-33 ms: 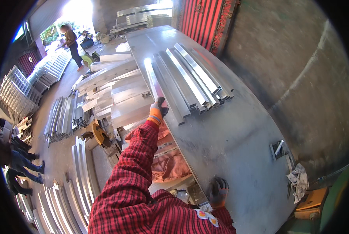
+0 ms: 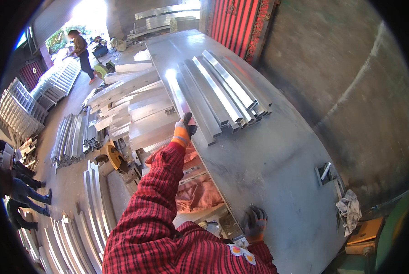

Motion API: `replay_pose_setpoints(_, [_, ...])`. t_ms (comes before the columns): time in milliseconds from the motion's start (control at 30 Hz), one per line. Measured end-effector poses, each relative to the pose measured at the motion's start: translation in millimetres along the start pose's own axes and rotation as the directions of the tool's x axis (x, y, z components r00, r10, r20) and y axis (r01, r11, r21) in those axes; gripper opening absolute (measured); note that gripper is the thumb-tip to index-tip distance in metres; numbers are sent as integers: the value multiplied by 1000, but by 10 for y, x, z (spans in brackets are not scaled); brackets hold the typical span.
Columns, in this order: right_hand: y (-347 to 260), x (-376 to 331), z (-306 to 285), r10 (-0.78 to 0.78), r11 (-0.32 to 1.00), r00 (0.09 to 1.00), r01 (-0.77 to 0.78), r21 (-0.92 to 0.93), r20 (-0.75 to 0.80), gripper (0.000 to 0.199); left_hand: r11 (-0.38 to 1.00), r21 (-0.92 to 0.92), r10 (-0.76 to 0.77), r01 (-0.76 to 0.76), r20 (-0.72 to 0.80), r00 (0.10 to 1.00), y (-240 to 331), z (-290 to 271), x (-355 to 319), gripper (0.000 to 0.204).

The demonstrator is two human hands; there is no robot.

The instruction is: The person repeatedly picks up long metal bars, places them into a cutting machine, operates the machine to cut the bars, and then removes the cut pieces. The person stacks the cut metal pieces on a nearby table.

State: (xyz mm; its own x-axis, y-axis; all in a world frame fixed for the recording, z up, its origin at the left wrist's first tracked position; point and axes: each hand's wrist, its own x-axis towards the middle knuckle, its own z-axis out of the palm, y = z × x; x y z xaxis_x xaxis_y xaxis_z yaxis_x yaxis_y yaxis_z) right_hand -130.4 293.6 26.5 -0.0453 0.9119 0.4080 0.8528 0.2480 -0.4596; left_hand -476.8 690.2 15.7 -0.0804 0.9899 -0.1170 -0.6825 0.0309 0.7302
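On the grey metal surface [image 2: 277, 155], the left hand [image 2: 184, 129] reaches out and grips the nearest aluminium profile's [image 2: 179, 98] end; the right hand [image 2: 254, 222] rests open, nearer the body.

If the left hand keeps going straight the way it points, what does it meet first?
Likely nothing new: the left hand already rests on the near end of a long aluminium profile and would probably slide along it up the metal table.

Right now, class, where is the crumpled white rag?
In the head view, the white rag lies at the lower right, off the grey table's right edge, beside an orange block and below a small metal bracket.
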Motion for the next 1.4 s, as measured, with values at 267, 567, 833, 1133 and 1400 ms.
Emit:
replay_pose_setpoints(267, [434, -238, 118, 377, 778, 925, -340, 528, 42, 37, 964, 260, -71, -51, 436, 897, -362, 688, -1917, 58])
replay_pose_setpoints(567, [-156, 1204, -626, 546, 251, 837, -147, 957, -14, 50, 673, 521, -231, -525, 822, 520, -734, 1131, -2837, 78])
replay_pose_setpoints(833, [-149, 1571, -776, 404, 409, 886, 45, 911, -226, 44, 230, 719, 124, -656, 647, 753, -579, 856, -2554, 81])
replay_pose_setpoints(1133, [-243, 1807, -850, 318, 664, 881, 58, 745, -352, 44, 291, 775, 228, -561, 513, 827, -489, 424, -2555, 56])
replay_pose_setpoints(1400, [480, 1629, -539, 464, 54, 882, 65, 996, -82, 48, 254, 735, 200, -628, 596, 778, -379, 748, -2566, 65])
